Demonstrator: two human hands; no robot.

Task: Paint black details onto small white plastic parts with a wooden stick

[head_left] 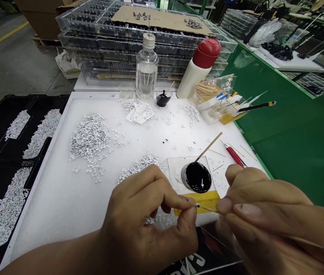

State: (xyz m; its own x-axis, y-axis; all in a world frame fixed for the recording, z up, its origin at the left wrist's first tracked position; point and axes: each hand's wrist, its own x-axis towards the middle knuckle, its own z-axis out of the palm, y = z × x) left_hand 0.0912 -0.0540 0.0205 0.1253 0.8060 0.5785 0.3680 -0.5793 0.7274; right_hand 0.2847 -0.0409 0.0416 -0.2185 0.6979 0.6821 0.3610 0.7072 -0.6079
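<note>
My left hand (147, 217) pinches a tiny piece (192, 202) between thumb and forefinger; its shape is mostly hidden. My right hand (268, 217) grips a thin wooden stick (208, 209), whose black-wet tip (198, 205) touches or nearly touches that piece. Just beyond my hands, a small cup of black paint (196, 177) sits on a clear plastic sheet (179, 172) with yellow tape (199, 201), and a wooden stick (209, 147) leans in it. A heap of small white parts (89, 143) lies on the white foam board (44, 206).
Stacked clear trays (139, 47) stand at the back, behind a water bottle (147, 68) and a red-capped white bottle (199, 68). A red pen (235, 154) lies to the right. A black crate (7, 191) of white parts sits left; a green table (294, 114) lies right.
</note>
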